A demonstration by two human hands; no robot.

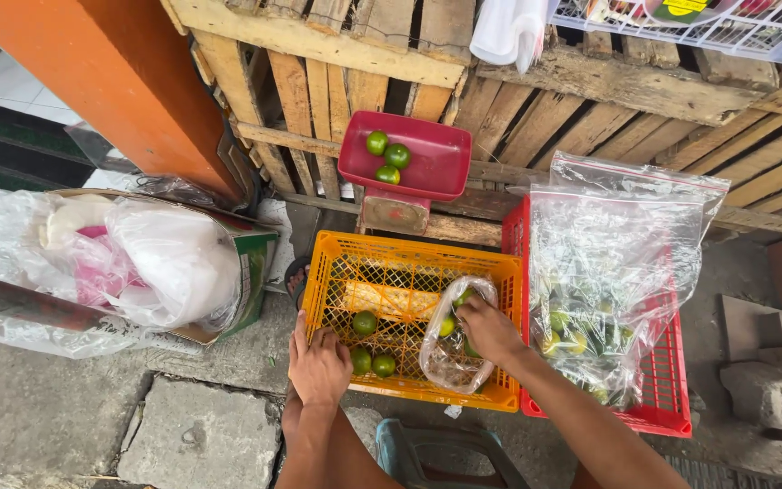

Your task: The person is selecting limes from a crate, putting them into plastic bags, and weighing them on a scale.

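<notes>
My left hand (319, 367) reaches into an orange plastic crate (409, 256), fingers down near two green limes (372, 362) at its front. A third lime (365, 322) lies further in. My right hand (490, 330) grips the mouth of a small clear plastic bag (445, 358) with a few limes inside, held in the same crate. Behind the crate stands a red scale tray (436, 166) holding three green limes (388, 157).
A red crate (664, 398) at right holds a large clear bag of limes (604, 272). Wooden pallets (536, 100) stand behind. A cardboard box with white plastic bags (138, 258) sits left, by an orange pillar (128, 81). A dark stool (436, 453) is beneath me on the concrete.
</notes>
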